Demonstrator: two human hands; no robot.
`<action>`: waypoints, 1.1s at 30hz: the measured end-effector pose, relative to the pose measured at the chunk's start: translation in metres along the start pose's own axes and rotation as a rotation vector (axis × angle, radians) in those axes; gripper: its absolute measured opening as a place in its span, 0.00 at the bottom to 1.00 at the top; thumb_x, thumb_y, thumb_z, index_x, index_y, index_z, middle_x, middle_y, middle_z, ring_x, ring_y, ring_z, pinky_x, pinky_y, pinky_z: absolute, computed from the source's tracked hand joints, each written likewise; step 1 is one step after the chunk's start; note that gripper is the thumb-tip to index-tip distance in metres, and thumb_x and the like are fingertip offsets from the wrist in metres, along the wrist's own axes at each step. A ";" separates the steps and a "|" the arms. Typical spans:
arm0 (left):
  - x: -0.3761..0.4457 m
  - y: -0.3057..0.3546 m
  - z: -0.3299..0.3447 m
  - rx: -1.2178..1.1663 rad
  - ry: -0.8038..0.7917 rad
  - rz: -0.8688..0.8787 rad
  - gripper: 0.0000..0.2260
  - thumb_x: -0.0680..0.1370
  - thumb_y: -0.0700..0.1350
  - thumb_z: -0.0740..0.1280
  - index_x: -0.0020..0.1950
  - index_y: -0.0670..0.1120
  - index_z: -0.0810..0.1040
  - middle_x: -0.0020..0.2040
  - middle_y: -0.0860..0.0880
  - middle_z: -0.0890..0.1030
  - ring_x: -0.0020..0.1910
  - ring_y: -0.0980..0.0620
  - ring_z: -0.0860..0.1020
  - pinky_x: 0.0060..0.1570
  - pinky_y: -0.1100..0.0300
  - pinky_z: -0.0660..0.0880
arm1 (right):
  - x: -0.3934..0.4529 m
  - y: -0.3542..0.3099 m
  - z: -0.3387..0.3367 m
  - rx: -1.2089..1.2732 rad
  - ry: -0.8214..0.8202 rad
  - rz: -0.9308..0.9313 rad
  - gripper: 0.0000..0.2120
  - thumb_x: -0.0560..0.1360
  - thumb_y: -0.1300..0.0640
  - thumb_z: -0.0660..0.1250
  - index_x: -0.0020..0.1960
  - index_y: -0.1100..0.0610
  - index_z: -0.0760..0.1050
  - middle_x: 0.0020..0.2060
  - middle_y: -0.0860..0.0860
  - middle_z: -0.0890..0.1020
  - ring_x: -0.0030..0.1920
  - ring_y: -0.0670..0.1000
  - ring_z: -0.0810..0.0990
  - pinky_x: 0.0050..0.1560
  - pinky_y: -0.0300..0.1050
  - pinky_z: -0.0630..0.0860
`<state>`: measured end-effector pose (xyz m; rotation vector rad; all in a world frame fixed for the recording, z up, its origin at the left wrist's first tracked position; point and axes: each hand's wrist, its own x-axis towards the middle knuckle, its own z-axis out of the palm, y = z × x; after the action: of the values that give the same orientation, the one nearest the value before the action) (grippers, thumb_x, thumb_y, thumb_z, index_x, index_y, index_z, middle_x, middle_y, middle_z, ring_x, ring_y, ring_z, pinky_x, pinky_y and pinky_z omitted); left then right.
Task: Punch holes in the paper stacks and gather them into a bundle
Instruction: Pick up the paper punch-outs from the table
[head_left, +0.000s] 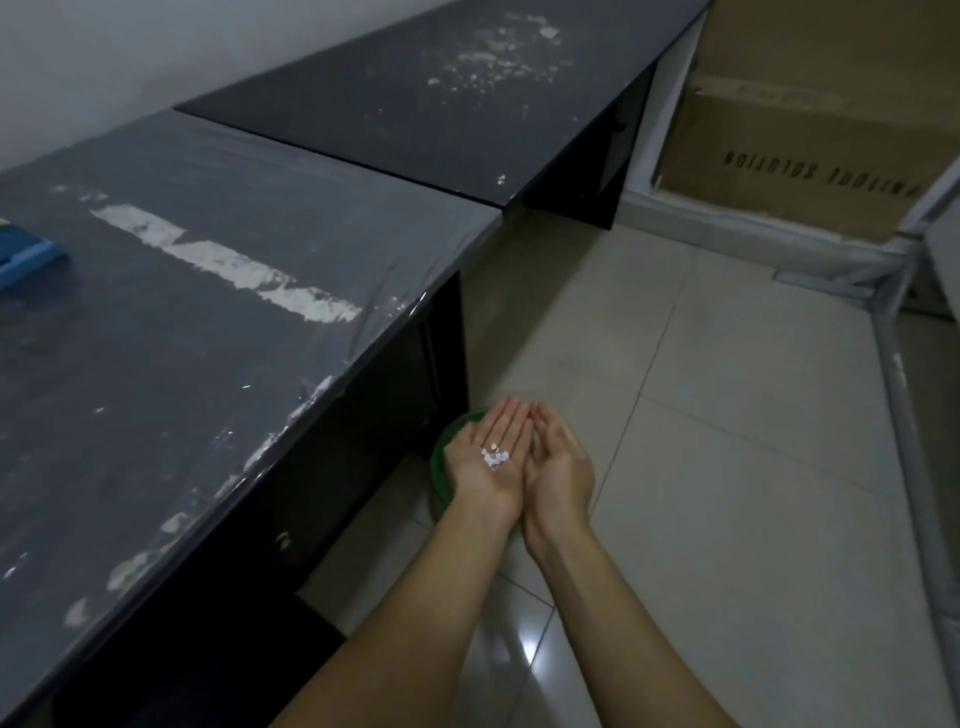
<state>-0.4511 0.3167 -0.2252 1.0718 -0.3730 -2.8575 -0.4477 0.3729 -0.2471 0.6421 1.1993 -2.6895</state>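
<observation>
My left hand (485, 462) lies palm up with straight fingers and carries a small heap of white paper punch-outs (494, 457). My right hand (558, 462) is cupped against its right side, palm turned inward, and holds nothing that I can see. Both hands hover over a green bin (441, 457) on the floor, mostly hidden beneath them, beside the dark desk (208, 332). A blue object (28, 257) lies at the desk's left edge. No paper stacks are in view.
A second dark desk (441, 104) with white scraps adjoins further back. The tiled floor (727, 467) spreads to the right. A large cardboard box (810, 156) stands at the back right, and a grey frame (904, 415) runs along the right edge.
</observation>
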 end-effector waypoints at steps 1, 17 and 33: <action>0.010 0.001 -0.009 0.005 0.030 0.002 0.20 0.86 0.45 0.49 0.55 0.32 0.76 0.61 0.33 0.79 0.66 0.37 0.76 0.72 0.46 0.68 | 0.004 0.011 -0.007 -0.027 -0.009 0.011 0.13 0.83 0.63 0.58 0.63 0.61 0.76 0.56 0.54 0.83 0.55 0.46 0.83 0.57 0.40 0.77; 0.147 0.020 -0.063 0.137 0.151 0.031 0.25 0.86 0.51 0.46 0.69 0.33 0.71 0.70 0.36 0.74 0.71 0.42 0.71 0.75 0.50 0.62 | 0.066 0.086 -0.040 -0.641 -0.303 -0.002 0.20 0.85 0.56 0.55 0.76 0.55 0.65 0.71 0.48 0.73 0.68 0.39 0.73 0.61 0.33 0.73; 0.180 0.012 -0.073 0.316 0.126 -0.102 0.36 0.82 0.66 0.46 0.75 0.38 0.66 0.74 0.41 0.70 0.73 0.41 0.68 0.75 0.43 0.59 | 0.106 0.091 -0.067 -0.911 -0.389 -0.025 0.23 0.85 0.47 0.49 0.76 0.54 0.65 0.74 0.50 0.69 0.74 0.45 0.65 0.76 0.53 0.62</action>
<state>-0.5391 0.2640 -0.3905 1.3490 -0.8034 -2.8617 -0.4953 0.3663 -0.3942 -0.0327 2.0250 -1.8053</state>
